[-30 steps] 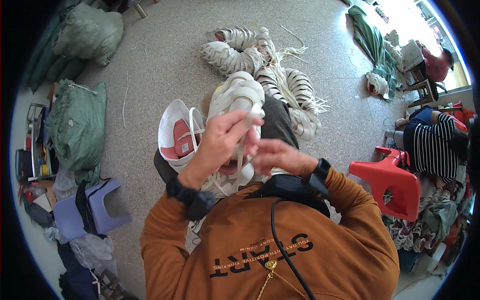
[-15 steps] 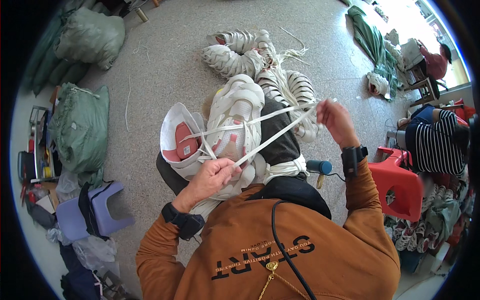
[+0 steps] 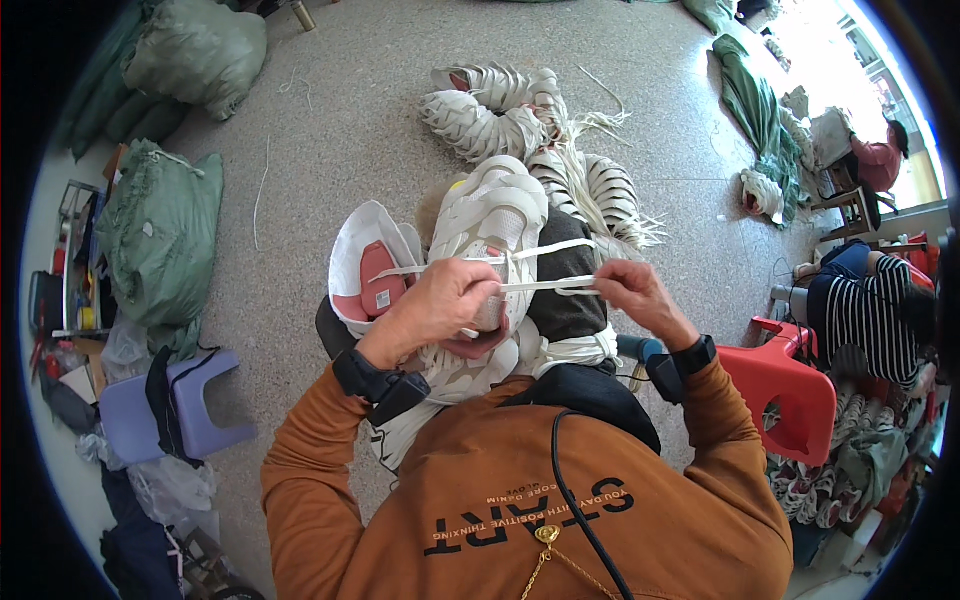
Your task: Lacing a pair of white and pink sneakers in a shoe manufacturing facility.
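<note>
A white and beige shoe upper (image 3: pixel 486 222) with pink parts lies across my lap, toe pointing away. Over its throat, my left hand (image 3: pixel 447 300) pinches a white shoelace (image 3: pixel 545 287). To the right, my right hand (image 3: pixel 640 293) also has its fingers closed on the lace, so it runs nearly level between both hands. One more strand of lace loops above, rising from the shoe's eyelets. Beside the upper on the left, another white upper piece with a pink insole-like panel (image 3: pixel 379 279) shows its inside. My left hand partly hides the shoe's opening.
Bundled shoe uppers (image 3: pixel 490 130) with loose laces lie on the speckled floor ahead. Left are green sacks (image 3: pixel 160 245) and a purple stool (image 3: pixel 150 425). A red stool (image 3: pixel 785 395) stands right, near piled shoes (image 3: pixel 825 490), a person in stripes (image 3: pixel 870 320) and another person (image 3: pixel 878 165) farther back.
My right hand has come down and inward, and my left hand has risen over the shoe's throat. The lace went from a long slant to a shorter, nearly level stretch.
</note>
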`<control>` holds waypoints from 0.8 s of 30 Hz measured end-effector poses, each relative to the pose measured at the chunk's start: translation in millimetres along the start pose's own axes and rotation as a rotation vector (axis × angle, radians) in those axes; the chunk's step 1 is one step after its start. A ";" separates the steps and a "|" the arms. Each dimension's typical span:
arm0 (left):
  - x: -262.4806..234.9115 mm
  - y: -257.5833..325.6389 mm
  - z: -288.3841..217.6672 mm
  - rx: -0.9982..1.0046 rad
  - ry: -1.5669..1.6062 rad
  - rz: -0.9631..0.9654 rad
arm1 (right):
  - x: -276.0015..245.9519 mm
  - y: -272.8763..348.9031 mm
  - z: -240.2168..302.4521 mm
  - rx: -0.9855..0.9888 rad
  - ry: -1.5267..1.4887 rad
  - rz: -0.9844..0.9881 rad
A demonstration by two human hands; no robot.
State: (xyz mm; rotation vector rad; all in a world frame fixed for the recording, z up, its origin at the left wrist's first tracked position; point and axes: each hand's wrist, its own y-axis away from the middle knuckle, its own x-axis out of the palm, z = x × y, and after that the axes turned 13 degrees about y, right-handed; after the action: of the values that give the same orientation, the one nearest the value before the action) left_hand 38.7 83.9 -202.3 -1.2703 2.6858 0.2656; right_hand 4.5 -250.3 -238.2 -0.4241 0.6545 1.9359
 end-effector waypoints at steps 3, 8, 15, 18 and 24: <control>-4.4 1.4 6.6 -0.020 -0.059 -0.063 | -1.8 0.2 -32.4 0.062 0.610 -0.040; 9.5 -7.3 8.3 0.097 -0.160 -0.131 | 32.2 -19.3 30.5 -0.208 0.283 -0.238; 1.0 -8.7 1.3 0.199 -0.214 -0.158 | 53.7 -39.5 49.3 -0.123 -0.086 -0.052; -6.4 -5.0 2.8 0.005 -0.149 -0.153 | 49.6 -37.7 44.2 -0.288 0.317 -0.179; 5.2 -13.0 3.5 0.239 -0.244 -0.182 | 73.2 -52.0 76.3 -0.193 -0.231 -0.131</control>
State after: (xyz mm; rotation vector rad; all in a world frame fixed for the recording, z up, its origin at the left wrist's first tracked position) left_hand 45.7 72.7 -208.0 -1.3035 2.3020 0.0677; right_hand 19.1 -133.5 -231.8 -0.3466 0.2848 1.8935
